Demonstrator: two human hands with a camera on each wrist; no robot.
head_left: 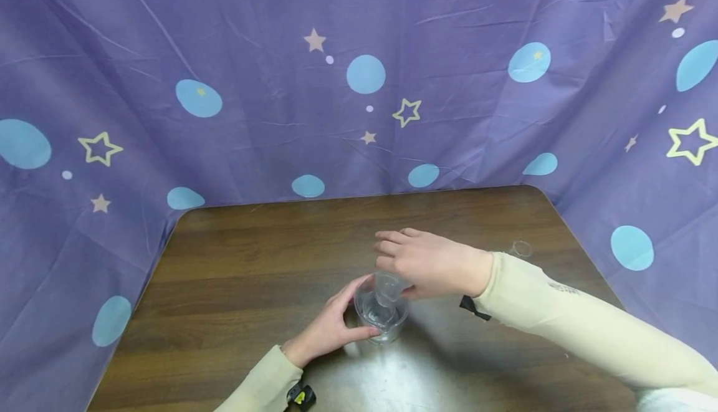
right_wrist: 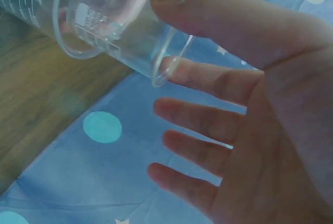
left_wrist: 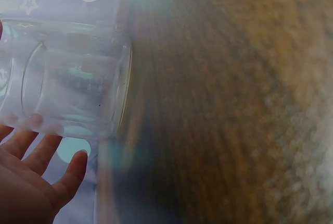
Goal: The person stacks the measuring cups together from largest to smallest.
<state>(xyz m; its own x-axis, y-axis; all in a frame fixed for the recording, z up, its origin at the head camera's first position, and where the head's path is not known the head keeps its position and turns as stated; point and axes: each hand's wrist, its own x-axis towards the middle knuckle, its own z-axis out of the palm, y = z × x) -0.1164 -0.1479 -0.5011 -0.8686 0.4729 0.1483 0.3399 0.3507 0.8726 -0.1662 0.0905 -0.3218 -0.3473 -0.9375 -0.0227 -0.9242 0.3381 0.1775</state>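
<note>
A large clear beaker (head_left: 366, 313) stands upright on the table. My left hand (head_left: 331, 328) holds it from the left, thumb on the near side and fingers on the far side. Printed marks show faintly on its wall (left_wrist: 86, 81) in the left wrist view, along with further clear outlines inside; I cannot tell whether these are another vessel. Over its mouth, my right hand (head_left: 429, 263) pinches a smaller clear beaker (right_wrist: 117, 31) by the rim, between thumb and index finger. The smaller beaker is tilted, its base inside the large one's mouth. The right hand's other fingers are spread.
A thin clear round rim (head_left: 522, 249) shows at the right of the brown wooden table (head_left: 241, 287), partly behind the right sleeve. A purple cloth (head_left: 269, 106) with stars and blue spots hangs around the back and sides.
</note>
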